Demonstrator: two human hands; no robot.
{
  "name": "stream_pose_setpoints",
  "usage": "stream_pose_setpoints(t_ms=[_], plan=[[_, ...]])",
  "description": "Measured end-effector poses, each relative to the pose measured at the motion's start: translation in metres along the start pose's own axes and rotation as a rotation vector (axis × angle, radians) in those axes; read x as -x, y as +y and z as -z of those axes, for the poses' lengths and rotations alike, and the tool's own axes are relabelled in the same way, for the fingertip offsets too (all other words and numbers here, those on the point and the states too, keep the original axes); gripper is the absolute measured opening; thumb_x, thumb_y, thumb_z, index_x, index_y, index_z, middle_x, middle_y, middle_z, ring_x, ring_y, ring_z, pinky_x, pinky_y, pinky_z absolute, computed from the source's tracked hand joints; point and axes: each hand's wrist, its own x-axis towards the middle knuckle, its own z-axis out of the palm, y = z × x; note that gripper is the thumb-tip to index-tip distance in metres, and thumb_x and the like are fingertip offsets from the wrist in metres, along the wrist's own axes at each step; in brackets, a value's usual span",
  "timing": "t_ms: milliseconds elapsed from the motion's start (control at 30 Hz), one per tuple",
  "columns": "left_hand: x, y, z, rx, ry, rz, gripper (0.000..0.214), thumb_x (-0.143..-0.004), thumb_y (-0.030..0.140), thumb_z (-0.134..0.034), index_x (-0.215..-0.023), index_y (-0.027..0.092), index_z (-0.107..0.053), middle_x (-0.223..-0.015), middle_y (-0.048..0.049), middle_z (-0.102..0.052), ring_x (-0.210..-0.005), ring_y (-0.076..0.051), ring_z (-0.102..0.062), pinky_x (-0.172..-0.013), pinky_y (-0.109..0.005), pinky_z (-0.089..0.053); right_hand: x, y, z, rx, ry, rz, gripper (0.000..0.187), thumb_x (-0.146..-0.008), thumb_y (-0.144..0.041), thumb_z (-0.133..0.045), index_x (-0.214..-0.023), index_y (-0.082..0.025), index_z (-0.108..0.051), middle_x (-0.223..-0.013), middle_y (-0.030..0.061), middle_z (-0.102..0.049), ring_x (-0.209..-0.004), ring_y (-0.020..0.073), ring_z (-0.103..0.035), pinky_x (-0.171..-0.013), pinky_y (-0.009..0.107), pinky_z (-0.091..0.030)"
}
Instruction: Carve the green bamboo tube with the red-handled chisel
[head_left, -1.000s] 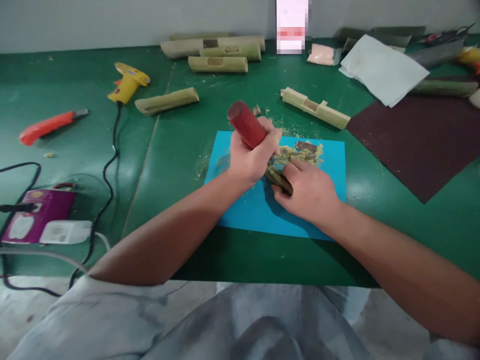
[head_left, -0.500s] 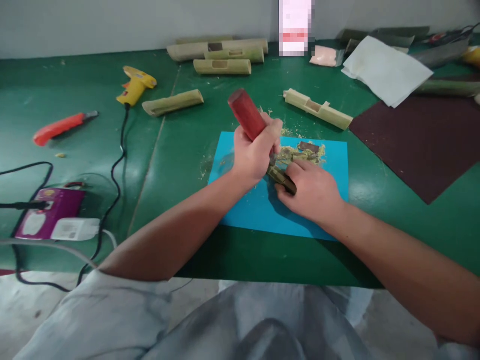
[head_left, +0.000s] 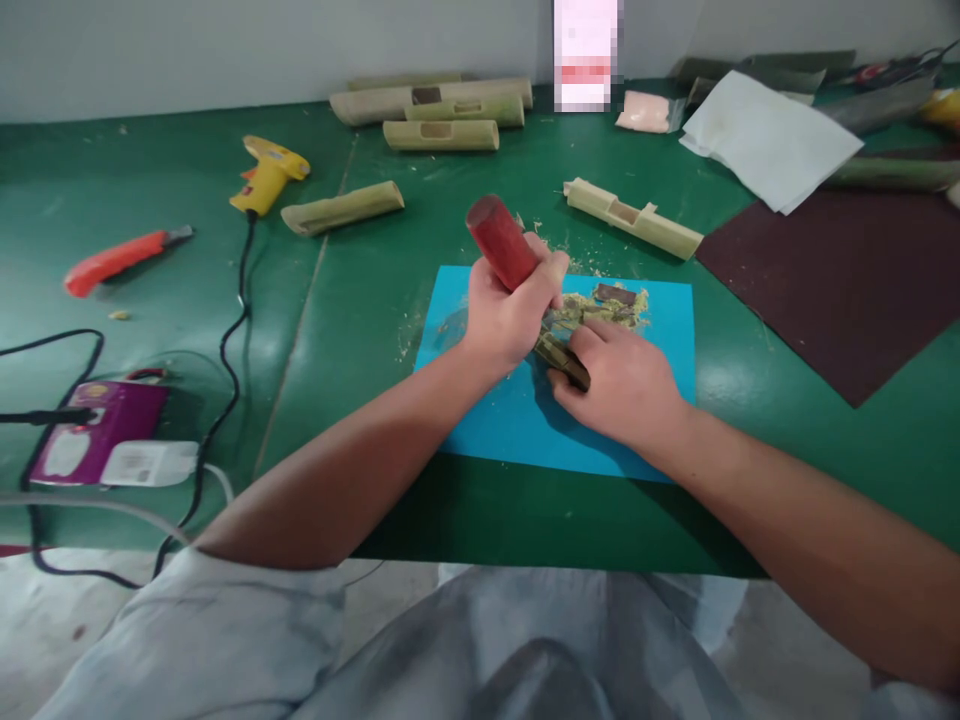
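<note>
Fingers of the left hand close around the red handle. The right hand grips what seems a bamboo piece on the blue mat.

Red handle in left hand: raised and steeper half second ago, now lowered again, near first slant, above bamboo piece.
</note>
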Motion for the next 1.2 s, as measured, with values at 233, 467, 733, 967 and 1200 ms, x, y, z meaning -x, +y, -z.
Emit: stream_pose_setpoints(t_ms=[233,467,733,967,1200], plan=[[0.000,-0.003,0.005,0.096,-0.025,0.105,0.053,-0.086,0.031,-0.074,-0.046,0.021,-0.041,-0.040,0.0048,-0.037,-0.037,-0.008,-0.033,-0.041,-0.027,-0.025,0.000,0.003,0.001,-0.011,0.000,0.016,0.015,-0.090,-0.031,-0.058,-0.090,-0.018,-0.065,-0.095,0.0114,-0.070,-0.088,0.0250,-0.062,-0.067,0.034,-0.037],[0.001,0.006,0.000,0.146,0.079,0.006,0.041,-0.093,0.028,-0.069,-0.055,0.022,-0.055,-0.052,0.0017,-0.053,-0.051,-0.012,-0.047,-0.055,-0.029,-0.037,0.002,0.003,0.003,0.011,0.023,0.011,0.023,-0.094,-0.038,-0.056,-0.089,-0.018,-0.066,-0.090,0.0099,-0.068,-0.084,0.0245,-0.061,-0.068,0.035,-0.038],[0.001,0.013,0.002,0.095,0.052,-0.044,0.042,-0.091,0.038,-0.075,-0.057,0.022,-0.057,-0.055,0.0014,-0.055,-0.051,-0.012,-0.048,-0.054,-0.032,-0.038,-0.003,0.009,0.005,0.078,0.115,0.082,0.011,-0.086,-0.029,-0.062,-0.089,-0.018,-0.065,-0.098,0.0129,-0.065,-0.095,0.0300,-0.057,-0.080,0.042,-0.043],[0.002,0.008,0.003,0.083,0.057,-0.081,0.044,-0.090,0.039,-0.075,-0.053,0.024,-0.056,-0.050,0.0017,-0.054,-0.046,-0.012,-0.046,-0.050,-0.035,-0.037,-0.002,0.009,0.003,0.029,0.086,0.064,0.010,-0.086,-0.028,-0.061,-0.091,-0.020,-0.063,-0.098,0.0125,-0.064,-0.095,0.0306,-0.056,-0.080,0.044,-0.044],[0.006,0.009,0.004,0.028,-0.007,-0.095,0.045,-0.090,0.045,-0.077,-0.057,0.022,-0.056,-0.053,0.0016,-0.053,-0.049,-0.011,-0.047,-0.051,-0.032,-0.038,-0.003,0.009,0.004,0.055,0.074,0.070,0.012,-0.086,-0.028,-0.059,-0.091,-0.018,-0.064,-0.096,0.0133,-0.065,-0.093,0.0305,-0.058,-0.079,0.043,-0.045]])
